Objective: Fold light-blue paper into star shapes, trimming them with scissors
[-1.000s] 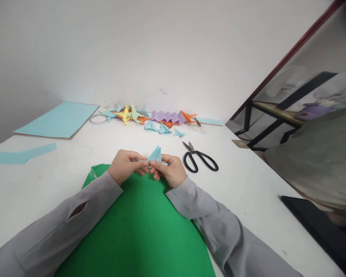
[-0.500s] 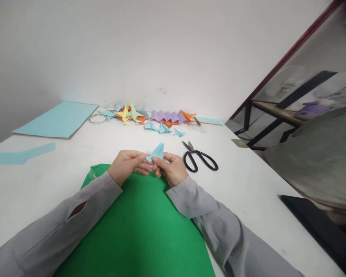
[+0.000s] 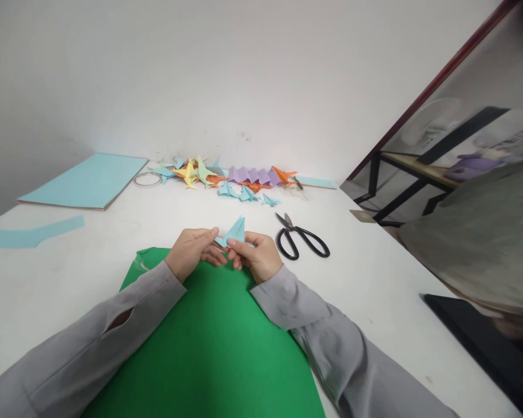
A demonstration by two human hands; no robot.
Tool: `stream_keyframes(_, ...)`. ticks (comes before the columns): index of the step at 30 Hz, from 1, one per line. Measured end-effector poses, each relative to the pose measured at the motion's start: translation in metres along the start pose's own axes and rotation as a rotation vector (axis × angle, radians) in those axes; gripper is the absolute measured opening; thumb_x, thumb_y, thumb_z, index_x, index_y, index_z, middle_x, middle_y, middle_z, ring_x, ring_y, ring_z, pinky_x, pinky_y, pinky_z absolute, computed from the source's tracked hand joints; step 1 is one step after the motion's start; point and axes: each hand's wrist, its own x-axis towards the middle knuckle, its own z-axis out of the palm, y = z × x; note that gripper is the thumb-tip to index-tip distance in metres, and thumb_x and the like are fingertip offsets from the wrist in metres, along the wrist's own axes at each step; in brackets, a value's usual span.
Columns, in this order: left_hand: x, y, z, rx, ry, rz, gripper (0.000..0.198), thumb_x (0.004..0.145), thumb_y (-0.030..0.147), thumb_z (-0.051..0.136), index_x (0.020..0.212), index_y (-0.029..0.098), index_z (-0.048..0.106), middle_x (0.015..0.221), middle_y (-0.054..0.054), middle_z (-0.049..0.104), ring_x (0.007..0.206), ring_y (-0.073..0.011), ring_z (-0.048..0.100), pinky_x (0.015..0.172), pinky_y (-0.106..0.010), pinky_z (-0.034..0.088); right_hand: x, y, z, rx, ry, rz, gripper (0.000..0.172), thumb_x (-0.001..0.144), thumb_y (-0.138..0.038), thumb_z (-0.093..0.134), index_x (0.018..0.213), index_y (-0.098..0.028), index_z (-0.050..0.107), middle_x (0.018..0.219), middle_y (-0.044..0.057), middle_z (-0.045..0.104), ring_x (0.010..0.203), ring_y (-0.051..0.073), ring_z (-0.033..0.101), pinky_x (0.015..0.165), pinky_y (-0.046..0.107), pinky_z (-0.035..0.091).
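Both hands meet over the green sheet (image 3: 200,348), around a small piece of light-blue origami paper (image 3: 236,231) folded to a point that sticks up. My right hand (image 3: 258,255) pinches its lower right part, thumb across the front. At its left tip, my left hand (image 3: 194,249) grips the paper between thumb and fingers, the other fingers curled below. Part of the fold is hidden behind the fingers. To the right of my right hand lie black-handled scissors (image 3: 297,235), blades slightly apart.
Along the wall lie several coloured paper cranes (image 3: 192,172), a pleated purple paper (image 3: 250,175) and small light-blue folded pieces (image 3: 247,194). At left are a light-blue paper stack (image 3: 87,183), a tape roll (image 3: 147,179) and a cut strip (image 3: 35,233). A black object (image 3: 466,337) is at the right edge.
The light-blue paper has shifted slightly left and down with my right fingers. My left thumb has moved slightly left, to the paper's left tip.
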Motion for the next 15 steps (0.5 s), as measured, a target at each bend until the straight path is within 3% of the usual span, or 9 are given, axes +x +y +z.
stream_keyframes(3,-0.0015,0.0004,0.0005,0.057,-0.029,0.009,0.038,0.069,0.046,0.061,0.064,0.008,0.061,0.054,-0.007,0.064,0.046,-0.0141,0.060,0.046,-0.025,0.049,-0.0001,-0.0012,0.0006,0.019,0.005,0.004,0.023,0.058,-0.033,0.073,0.055,-0.013,0.062,0.045,0.000,0.061,0.031,0.007,0.049,0.032,0.017,0.039)
stream_keyframes(8,-0.0030,-0.0008,-0.0015,0.179,-0.075,0.025,0.026,0.060,0.033,0.072,0.062,0.009,0.064,0.055,-0.005,0.065,0.049,-0.0128,0.060,0.050,-0.024,0.050,0.0004,-0.0020,0.0010,0.035,0.002,0.029,0.028,0.056,-0.034,0.075,0.049,-0.013,0.057,0.042,0.000,0.059,0.030,0.007,0.049,0.029,0.016,0.038)
stream_keyframes(15,-0.0022,0.0026,-0.0021,0.044,-0.030,-0.077,0.019,0.059,0.024,0.072,0.057,0.008,0.062,0.051,-0.004,0.062,0.043,-0.0108,0.057,0.045,-0.023,0.048,0.0013,-0.0046,0.0020,0.109,-0.009,0.072,0.037,0.058,-0.046,0.070,0.054,-0.012,0.058,0.044,0.001,0.060,0.029,0.008,0.051,0.028,0.016,0.038)
